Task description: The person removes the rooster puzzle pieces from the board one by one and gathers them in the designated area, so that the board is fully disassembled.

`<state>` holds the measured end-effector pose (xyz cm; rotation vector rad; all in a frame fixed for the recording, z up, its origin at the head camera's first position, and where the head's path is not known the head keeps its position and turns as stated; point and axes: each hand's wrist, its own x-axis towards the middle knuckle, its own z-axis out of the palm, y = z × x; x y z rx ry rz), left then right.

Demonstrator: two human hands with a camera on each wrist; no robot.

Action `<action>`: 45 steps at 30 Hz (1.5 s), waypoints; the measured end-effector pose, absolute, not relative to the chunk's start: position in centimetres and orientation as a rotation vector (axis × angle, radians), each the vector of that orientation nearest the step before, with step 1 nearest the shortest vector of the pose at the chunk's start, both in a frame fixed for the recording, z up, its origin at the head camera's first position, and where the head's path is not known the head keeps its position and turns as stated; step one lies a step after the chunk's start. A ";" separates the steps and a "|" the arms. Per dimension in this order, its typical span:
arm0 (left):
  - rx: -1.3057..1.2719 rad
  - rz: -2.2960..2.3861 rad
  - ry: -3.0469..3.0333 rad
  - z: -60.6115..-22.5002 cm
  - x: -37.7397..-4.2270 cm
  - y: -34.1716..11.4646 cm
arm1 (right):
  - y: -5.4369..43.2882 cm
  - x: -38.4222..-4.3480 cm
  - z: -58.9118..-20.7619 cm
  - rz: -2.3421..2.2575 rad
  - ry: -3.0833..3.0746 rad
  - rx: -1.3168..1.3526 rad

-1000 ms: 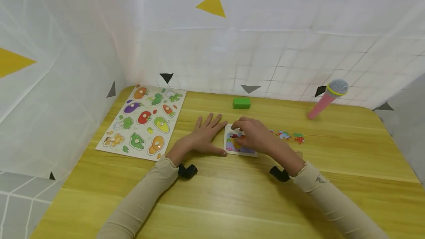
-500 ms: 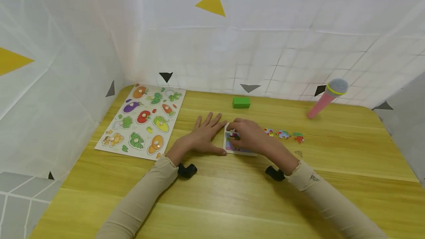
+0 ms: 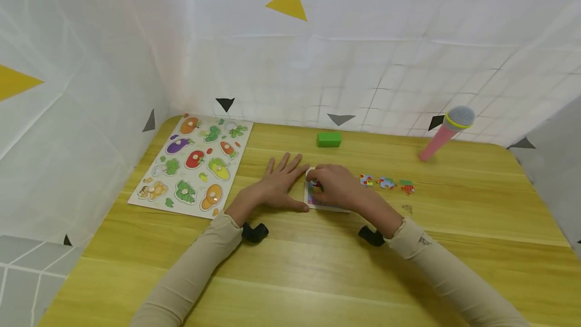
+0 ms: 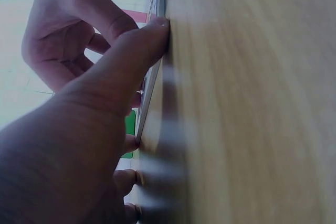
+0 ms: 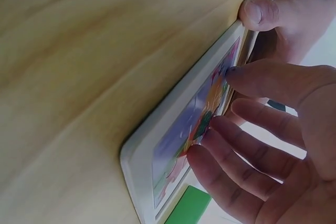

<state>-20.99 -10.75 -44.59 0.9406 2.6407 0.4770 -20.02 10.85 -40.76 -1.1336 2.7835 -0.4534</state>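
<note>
A small jigsaw puzzle in a white tray [image 3: 331, 210] lies on the wooden table, its picture partly covered by my right hand [image 3: 338, 185]. In the right wrist view the thumb and fingertips of that hand touch the printed picture [image 5: 184, 124], bent gently and spread apart; a dark green shape [image 5: 202, 124] shows right at the fingertips. My left hand [image 3: 279, 188] rests flat with fingers spread at the tray's left side, its thumb [image 4: 149, 38] against the tray's edge. Three loose puzzle pieces lie in a row to the right: one [image 3: 366, 180], another [image 3: 387, 182] and a third [image 3: 406, 187].
A vegetable peg board [image 3: 188, 165] lies at the left. Behind the tray sits a green block [image 3: 329, 140], and a pink toy microphone [image 3: 442, 138] stands at the back right. White sheeting [image 3: 254, 59] rises behind the table.
My right hand has shifted slightly left and lower over the puzzle, uncovering more of the nearest loose piece. The left hand has stayed in place.
</note>
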 end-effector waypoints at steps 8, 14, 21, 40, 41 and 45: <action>0.939 0.478 2.644 -44.7 -21.1 -10.8 | 10.5 -19.9 -40.8 -0.413 2.798 -1.122; 0.944 0.497 2.635 -44.7 -21.1 -10.8 | 10.3 -19.7 -40.8 -0.373 2.819 -1.090; 0.949 0.493 2.641 -44.7 -21.1 -10.8 | 10.3 -19.6 -40.7 -0.379 2.836 -1.093; 0.942 0.479 2.648 -44.8 -21.1 -10.8 | 10.5 -19.3 -41.1 -0.370 2.870 -1.093; 0.942 0.480 2.647 -44.8 -21.1 -10.8 | 10.5 -19.3 -41.0 -0.371 2.865 -1.090; 0.943 0.482 2.644 -44.8 -21.1 -10.8 | 10.4 -19.4 -41.0 -0.369 2.846 -1.084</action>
